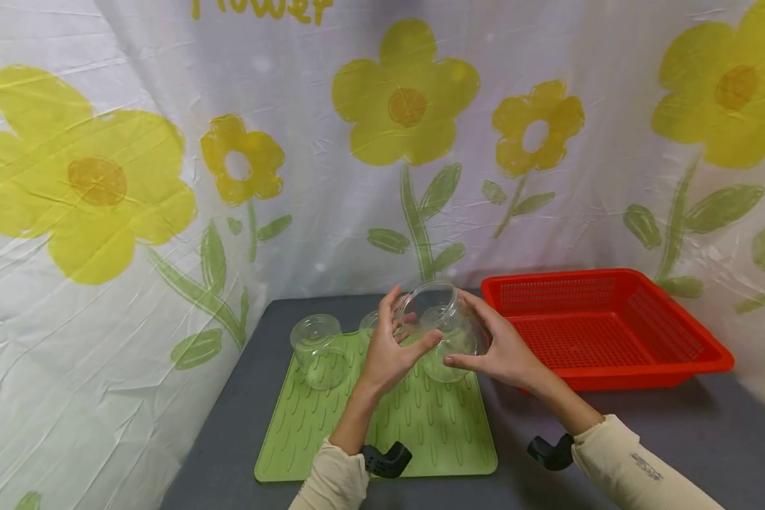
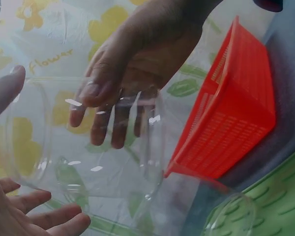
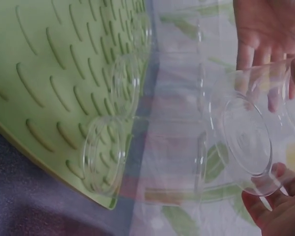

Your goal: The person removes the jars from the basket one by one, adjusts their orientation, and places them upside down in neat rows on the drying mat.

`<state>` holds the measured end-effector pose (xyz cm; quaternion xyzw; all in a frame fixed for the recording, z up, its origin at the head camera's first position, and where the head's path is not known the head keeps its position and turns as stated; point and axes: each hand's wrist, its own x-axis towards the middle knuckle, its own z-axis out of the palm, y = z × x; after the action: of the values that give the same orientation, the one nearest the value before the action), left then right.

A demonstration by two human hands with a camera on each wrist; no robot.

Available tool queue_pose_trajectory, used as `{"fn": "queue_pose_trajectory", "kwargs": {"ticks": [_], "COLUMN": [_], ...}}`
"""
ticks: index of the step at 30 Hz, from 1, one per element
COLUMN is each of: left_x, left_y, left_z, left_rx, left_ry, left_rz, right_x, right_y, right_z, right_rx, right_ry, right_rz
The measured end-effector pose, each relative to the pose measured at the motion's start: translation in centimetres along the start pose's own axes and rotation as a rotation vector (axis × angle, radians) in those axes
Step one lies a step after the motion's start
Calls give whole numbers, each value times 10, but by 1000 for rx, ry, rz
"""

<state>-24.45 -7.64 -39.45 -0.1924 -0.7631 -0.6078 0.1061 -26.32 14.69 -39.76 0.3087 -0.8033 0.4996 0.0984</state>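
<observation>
Both hands hold a clear plastic jar (image 1: 428,297), tilted above the green mat (image 1: 421,446). The left hand (image 1: 389,350) has its thumb and spread fingers about one side of the jar. On the opposite side, the right hand (image 1: 500,343) grips it between thumb and fingers. In the left wrist view the see-through jar (image 2: 103,162) shows the right hand's fingers (image 2: 118,130) through its wall. Another clear jar (image 1: 319,354) stands at the mat's left. Further jars stand at the back, a middle one (image 1: 367,322) and a right one (image 1: 446,368), partly hidden by the hands.
A red plastic basket (image 1: 612,372) with perforated walls stands right of the mat on the dark grey table (image 1: 223,432). Behind hangs a white cloth (image 1: 319,212) printed with yellow flowers. Each wrist wears a black device (image 1: 387,459).
</observation>
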Motion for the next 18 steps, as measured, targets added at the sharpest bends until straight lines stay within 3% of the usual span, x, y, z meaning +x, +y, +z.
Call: {"fn": "queue_pose_trajectory", "kwargs": {"ticks": [6, 12, 18], "left_x": [7, 20, 27], "left_y": [9, 27, 44], "left_z": [-9, -21, -20], "left_rx": [173, 427, 562], "left_ry": [-36, -149, -257], "left_rz": [43, 124, 116], "right_x": [-3, -8, -11], "right_y": [3, 4, 4], "right_z": [-1, 0, 1], "right_rx": [-14, -57, -83], "right_ry": [10, 1, 1], "right_rz": [-29, -43, -46]}}
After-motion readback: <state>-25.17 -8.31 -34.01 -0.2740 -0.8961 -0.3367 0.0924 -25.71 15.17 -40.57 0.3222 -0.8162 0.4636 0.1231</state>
